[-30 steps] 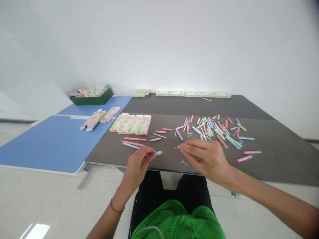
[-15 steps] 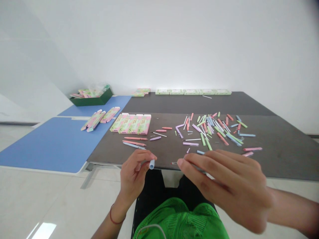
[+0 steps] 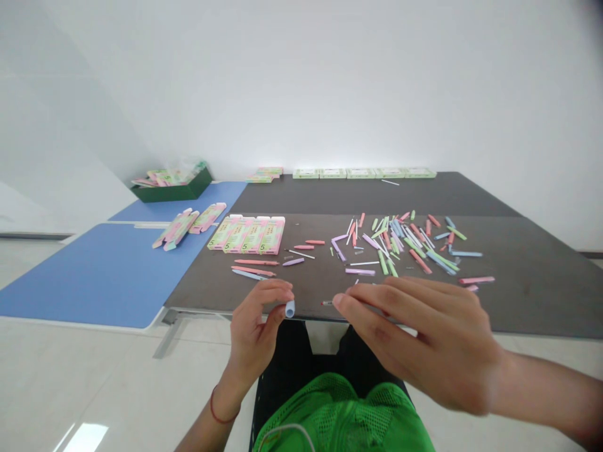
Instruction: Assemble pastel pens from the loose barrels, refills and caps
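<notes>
My left hand (image 3: 258,323) pinches a light blue pen barrel (image 3: 289,308), its open end turned toward me. Between the thumb and fingers of my right hand (image 3: 419,333) is a thin pen refill (image 3: 326,304); its dark-banded end sticks out to the left and the fingers cover most of the rest. A gap separates refill and barrel. Beyond my left hand lie a pale blue pen (image 3: 249,273) and coral pens (image 3: 257,262). A purple pen part (image 3: 293,262), a loose refill (image 3: 301,253) and coral pieces (image 3: 315,242) rest farther in.
A spread of coloured pen parts (image 3: 400,242) covers the table's right middle. Printed pen boxes (image 3: 247,235) lie side by side at centre left, more cartons (image 3: 176,229) on the blue mat (image 3: 94,276). A green tray (image 3: 174,191) and boxes (image 3: 360,173) stand by the wall.
My right hand has moved slightly up and left with the refill. The barrel in my left hand has shifted a little to the right; both grips stay the same.
</notes>
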A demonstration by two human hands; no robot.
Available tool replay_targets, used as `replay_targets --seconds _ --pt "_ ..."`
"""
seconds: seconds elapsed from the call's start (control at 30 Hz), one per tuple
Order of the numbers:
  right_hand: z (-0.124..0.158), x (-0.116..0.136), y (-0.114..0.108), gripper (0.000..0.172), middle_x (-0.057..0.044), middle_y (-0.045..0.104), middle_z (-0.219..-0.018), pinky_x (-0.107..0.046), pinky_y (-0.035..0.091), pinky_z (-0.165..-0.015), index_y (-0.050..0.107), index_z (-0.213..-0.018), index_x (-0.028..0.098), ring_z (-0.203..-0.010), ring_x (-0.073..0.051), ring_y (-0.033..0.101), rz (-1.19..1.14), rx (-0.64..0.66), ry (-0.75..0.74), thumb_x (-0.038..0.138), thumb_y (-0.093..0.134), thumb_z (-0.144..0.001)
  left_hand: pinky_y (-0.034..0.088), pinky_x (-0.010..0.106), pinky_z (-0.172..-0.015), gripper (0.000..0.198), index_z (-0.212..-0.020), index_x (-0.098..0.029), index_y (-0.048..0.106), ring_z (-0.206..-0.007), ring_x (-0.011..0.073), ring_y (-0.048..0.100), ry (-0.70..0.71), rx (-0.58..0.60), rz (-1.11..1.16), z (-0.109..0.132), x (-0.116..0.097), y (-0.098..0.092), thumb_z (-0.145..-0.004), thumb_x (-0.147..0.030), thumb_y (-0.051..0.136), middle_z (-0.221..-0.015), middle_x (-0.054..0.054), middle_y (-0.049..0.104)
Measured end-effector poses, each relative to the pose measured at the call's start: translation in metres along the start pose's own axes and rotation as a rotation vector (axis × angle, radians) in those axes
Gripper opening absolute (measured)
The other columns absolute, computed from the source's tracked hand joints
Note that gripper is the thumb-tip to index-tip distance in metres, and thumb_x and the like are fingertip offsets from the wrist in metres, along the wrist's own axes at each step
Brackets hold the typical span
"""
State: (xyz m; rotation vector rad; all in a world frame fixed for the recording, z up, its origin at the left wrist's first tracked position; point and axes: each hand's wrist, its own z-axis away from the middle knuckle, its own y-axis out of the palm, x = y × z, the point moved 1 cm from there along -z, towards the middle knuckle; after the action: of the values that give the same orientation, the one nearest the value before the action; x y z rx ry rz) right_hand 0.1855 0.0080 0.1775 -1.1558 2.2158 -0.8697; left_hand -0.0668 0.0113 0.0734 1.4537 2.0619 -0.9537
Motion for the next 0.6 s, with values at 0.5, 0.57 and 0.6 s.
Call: replay_targets --seconds 0.5,0.57,0.6 --pt "0.002 -0.002 0.018 0.019 -0.004 0.075 -0.092 -0.030 0.052 -0.060 0.071 -0.112 0.018 -0.073 -0.016 0.069 -0.079 0.027 0.033 0.010 0.062 -0.096 0.057 0.027 -0.085 0.013 -0.105 -0.023 0.068 -0.094 0.0154 0.071 0.024 0.062 -0.203 -0.007 -0.018 -0.003 -0.099 -0.013 0.064 -0.103 0.004 0.072" --pt "0.003 -0.003 0.019 0.020 -0.005 0.074 -0.090 -0.030 0.053 -0.061 0.072 -0.111 0.018 -0.074 -0.016 0.069 -0.108 0.029 0.042 0.010 0.061 -0.097 0.057 0.026 -0.084 0.014 -0.107 -0.022 0.069 -0.093 0.0150 0.071 0.047 0.076 -0.244 -0.008 -0.023 -0.004 -0.097 -0.012 0.066 -0.103 0.004 0.072" --pt "0.003 -0.003 0.020 0.019 -0.005 0.074 -0.089 -0.029 0.054 -0.061 0.072 -0.110 0.018 -0.074 -0.016 0.069 -0.116 0.025 0.046 0.010 0.060 -0.097 0.058 0.026 -0.084 0.015 -0.108 -0.022 0.069 -0.093 0.0150 0.071 0.054 0.080 -0.262 -0.008 -0.026 -0.004 -0.097 -0.012 0.067 -0.103 0.004 0.072"
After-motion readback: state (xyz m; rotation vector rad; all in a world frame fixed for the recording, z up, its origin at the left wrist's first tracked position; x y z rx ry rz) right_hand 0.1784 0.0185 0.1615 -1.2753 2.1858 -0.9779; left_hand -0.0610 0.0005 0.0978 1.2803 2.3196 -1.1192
